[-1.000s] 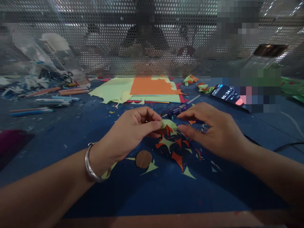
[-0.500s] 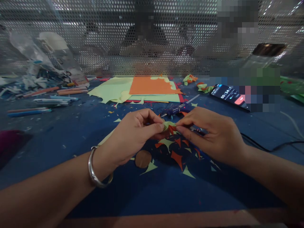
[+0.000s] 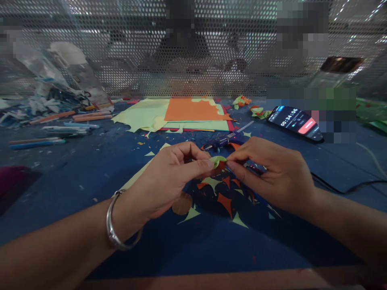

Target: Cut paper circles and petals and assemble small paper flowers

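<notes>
Evidently small and delicate, the green-and-orange paper piece (image 3: 219, 161) is pale green along its curled upper side, with a deep orange patch showing beneath. Its top edge bows upward in a soft arch, and the surface looks creased and cupped rather than flat. The visible part is longer from side to side than it is tall, so its long axis runs roughly left to right, bridging the space between the two hands. Its right end narrows toward the right fingertips; the left end disappears behind the left thumb, so its full shape cannot be told. It is held above the blue tabletop (image 3: 181, 253), near the middle of the view.

The left hand (image 3: 177, 171) pinches the left end between thumb and forefinger, the other fingers curled behind. The right hand (image 3: 272, 171) brings thumb and forefinger together on the right end. A silver bangle (image 3: 109, 227) circles the left wrist.

Just beyond the piece lies a purple-blue glue gun (image 3: 222, 141), its nozzle pointing left. On the near side are a brown disc (image 3: 182, 204), partly covered by the left hand, a pale green four-pointed scrap (image 3: 212, 183) and an orange scrap (image 3: 225, 202). Farther back, an orange sheet (image 3: 190, 110) lies over pale green paper (image 3: 142, 112), with two crumpled paper flowers (image 3: 259, 112) to the right.
</notes>
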The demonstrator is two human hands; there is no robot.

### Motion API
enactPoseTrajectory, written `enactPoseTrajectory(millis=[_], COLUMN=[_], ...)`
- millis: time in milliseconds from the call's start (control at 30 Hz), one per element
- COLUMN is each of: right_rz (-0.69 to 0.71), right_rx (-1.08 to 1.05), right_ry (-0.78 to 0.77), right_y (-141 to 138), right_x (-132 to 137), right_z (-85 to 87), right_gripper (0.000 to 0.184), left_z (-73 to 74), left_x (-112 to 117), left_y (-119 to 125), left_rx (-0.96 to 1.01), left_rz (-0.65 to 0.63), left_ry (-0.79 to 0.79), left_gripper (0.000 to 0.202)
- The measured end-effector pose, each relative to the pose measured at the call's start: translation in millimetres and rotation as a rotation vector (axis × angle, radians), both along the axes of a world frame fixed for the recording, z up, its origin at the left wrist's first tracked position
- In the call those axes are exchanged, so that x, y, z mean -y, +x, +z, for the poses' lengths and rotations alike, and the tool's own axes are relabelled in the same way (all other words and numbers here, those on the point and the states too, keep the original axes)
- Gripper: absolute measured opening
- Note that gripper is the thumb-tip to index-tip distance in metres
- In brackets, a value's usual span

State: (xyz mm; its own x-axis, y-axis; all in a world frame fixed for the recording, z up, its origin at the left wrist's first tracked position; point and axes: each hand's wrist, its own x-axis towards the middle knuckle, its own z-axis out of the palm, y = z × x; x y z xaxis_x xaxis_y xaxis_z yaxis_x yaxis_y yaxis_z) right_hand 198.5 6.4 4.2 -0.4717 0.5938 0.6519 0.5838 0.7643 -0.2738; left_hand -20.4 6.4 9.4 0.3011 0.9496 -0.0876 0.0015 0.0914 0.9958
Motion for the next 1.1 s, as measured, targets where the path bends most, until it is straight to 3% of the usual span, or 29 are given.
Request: enactPoseTrajectory(millis=[133, 300, 467, 667, 867, 1100], right_rz=[0.009, -0.009, -0.012, -0.009, 0.020, 0.043], right_rx=[0.001, -0.004, -0.026, -0.015, -0.010, -0.005], right_ry=[0.011, 0.007, 0.000, 0.006, -0.001, -0.003], right_y=[-1, -1, 1, 2, -2, -3], right_x=[1, 2, 1, 1, 3, 3], right_z=[0.2, 0.3, -0.7, -0.4, 0.9, 0.3], right_gripper=[0.011, 0.010, 0.010, 0.010, 0.011, 0.011], left_z=[-0.4, 2.5, 5.3, 5.1, 3.2, 0.5], left_x=[0, 0, 4, 5, -1, 2], left_y=[0, -6, -9, -10, -7, -6], left_rx=[0.022, -0.084, -0.250, -0.464, -0.600, -0.644], left_rz=[0.014, -0.061, -0.029, -0.023, 0.037, 0.005], left_ry=[-0.008, 0.099, 0.320, 0.584, 0.661, 0.740], left_gripper=[0.021, 0.029, 0.027, 0.009, 0.013, 0.014])
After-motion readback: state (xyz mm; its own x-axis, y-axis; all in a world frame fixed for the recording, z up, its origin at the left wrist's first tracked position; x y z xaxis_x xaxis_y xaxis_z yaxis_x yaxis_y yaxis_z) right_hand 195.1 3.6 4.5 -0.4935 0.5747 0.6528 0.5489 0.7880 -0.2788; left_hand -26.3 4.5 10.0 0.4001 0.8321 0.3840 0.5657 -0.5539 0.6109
